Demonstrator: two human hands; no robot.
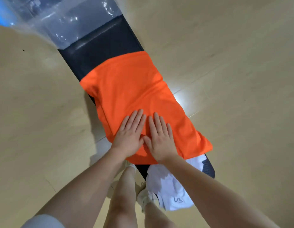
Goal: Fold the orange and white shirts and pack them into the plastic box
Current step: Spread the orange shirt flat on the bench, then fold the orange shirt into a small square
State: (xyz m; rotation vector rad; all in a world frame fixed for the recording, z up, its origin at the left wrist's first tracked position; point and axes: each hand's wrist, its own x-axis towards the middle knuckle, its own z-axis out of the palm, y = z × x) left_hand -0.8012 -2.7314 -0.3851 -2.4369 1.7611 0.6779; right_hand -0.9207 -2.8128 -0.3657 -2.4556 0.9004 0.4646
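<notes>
The orange shirt (131, 94) lies spread flat along a narrow black bench (100, 51). My left hand (129, 134) and my right hand (159, 137) rest side by side, palms down and fingers extended, on the shirt's near end. Neither hand grips anything. The white shirt (169, 188) sits crumpled at the bench's near end, partly hanging off the edge and partly under the orange shirt. The clear plastic box (64, 20) stands on the far end of the bench, blurred, with a blue part at the far left edge of the view.
The bench runs diagonally across a pale wooden floor (233, 63). My legs and white shoes (144, 198) stand on the floor beside the bench's near end, close to the white shirt.
</notes>
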